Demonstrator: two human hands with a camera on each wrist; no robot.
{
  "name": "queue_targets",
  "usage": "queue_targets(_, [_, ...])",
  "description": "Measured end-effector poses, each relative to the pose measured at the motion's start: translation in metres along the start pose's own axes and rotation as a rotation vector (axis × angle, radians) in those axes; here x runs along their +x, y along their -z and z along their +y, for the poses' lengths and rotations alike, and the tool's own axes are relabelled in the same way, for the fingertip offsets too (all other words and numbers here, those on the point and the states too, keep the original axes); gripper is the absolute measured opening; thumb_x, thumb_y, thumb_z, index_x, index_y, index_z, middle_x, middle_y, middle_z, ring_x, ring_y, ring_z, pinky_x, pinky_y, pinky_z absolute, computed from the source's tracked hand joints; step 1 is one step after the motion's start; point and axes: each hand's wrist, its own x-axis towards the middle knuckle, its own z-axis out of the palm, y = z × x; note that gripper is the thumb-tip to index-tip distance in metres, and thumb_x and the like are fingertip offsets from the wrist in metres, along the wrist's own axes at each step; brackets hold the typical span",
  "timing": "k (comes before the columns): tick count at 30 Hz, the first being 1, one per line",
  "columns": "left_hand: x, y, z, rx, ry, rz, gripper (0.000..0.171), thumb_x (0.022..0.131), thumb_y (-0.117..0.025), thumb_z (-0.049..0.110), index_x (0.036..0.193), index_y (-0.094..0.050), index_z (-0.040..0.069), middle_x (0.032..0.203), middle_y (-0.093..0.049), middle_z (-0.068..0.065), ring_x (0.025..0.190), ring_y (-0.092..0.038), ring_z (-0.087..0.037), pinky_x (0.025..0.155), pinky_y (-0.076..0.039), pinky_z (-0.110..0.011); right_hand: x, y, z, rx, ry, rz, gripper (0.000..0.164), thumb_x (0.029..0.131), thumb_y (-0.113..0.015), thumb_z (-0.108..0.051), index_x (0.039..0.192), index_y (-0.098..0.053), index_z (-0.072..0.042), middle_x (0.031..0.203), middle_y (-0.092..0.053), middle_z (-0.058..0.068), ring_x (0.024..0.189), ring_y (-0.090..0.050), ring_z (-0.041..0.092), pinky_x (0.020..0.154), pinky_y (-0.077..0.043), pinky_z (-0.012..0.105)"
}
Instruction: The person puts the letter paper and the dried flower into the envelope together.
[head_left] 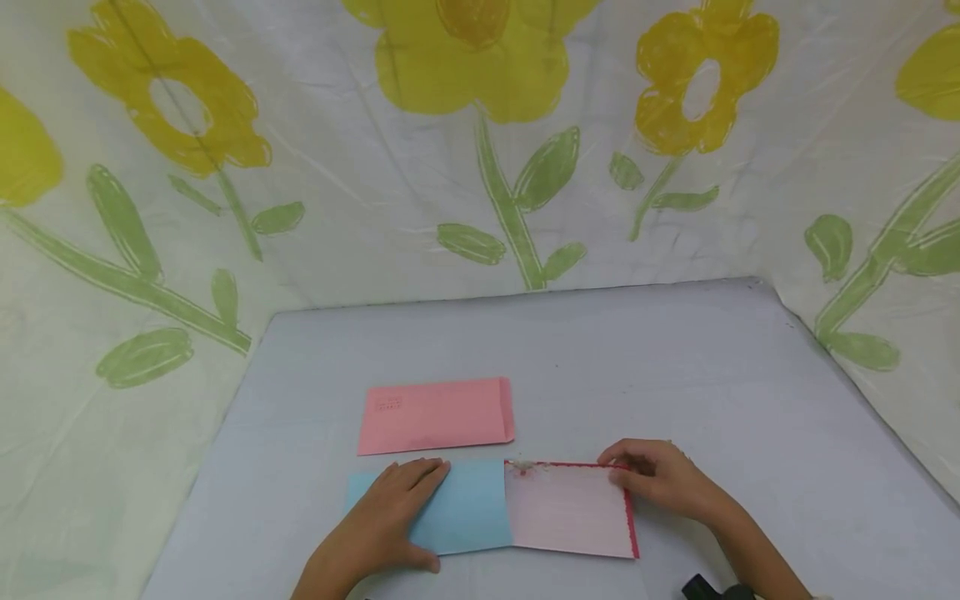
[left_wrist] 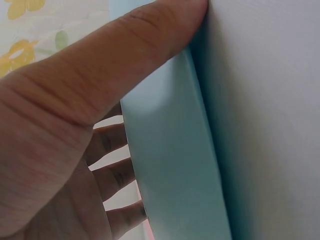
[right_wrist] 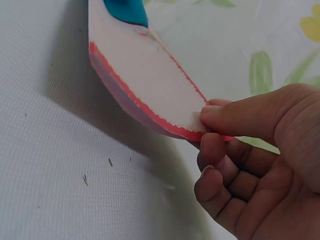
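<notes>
A light blue envelope (head_left: pixel 472 508) lies near the front of the table, with a pale pink, red-edged card (head_left: pixel 566 508) sticking out of its right end. Across the envelope my left hand (head_left: pixel 393 512) holds it, thumb (left_wrist: pixel 135 50) at the near edge and fingers reaching to the far edge. My right hand (head_left: pixel 667 475) pinches the card's far right corner between thumb (right_wrist: pixel 240 117) and forefinger. In the right wrist view the card (right_wrist: pixel 150 80) bows, its corner raised off the table. How much card lies inside the envelope is hidden.
Behind the blue envelope lies a pink envelope (head_left: pixel 435 417) with small print in one corner and a narrow flap at its right end. A black object (head_left: pixel 716 588) shows beside my right forearm. Flower-painted sheeting (head_left: pixel 375 208) borders the grey-white table (head_left: pixel 645 358).
</notes>
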Motion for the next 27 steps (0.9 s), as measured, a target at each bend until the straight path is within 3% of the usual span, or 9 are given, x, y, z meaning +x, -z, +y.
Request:
queue_targets(12, [0.000,0.000,0.001,0.002,-0.002,0.004,0.109,0.052,-0.068,0.066,0.140,-0.033,0.013,0.138,-0.037,0.000,0.125,-0.032,-0.020,0.103,-0.023,-0.048,0.004,-0.005,0.034,0.019,0.004,-0.011,0.017,0.085,-0.062,-0.009,0.102,-0.061,-0.014,0.078,-0.059,0.001,0.061,-0.055,0.012,0.051,-0.048,0.025])
queue_targets(27, [0.000,0.001,0.002,0.017,-0.003,-0.001,0.109,0.052,-0.068,0.066,0.140,-0.032,0.014,0.138,-0.036,0.000,0.126,-0.031,-0.021,0.103,-0.023,-0.048,0.006,-0.011,0.035,0.073,0.057,-0.035,0.015,0.086,-0.061,-0.010,0.101,-0.061,-0.011,0.080,-0.061,0.004,0.062,-0.057,0.013,0.053,-0.050,0.027])
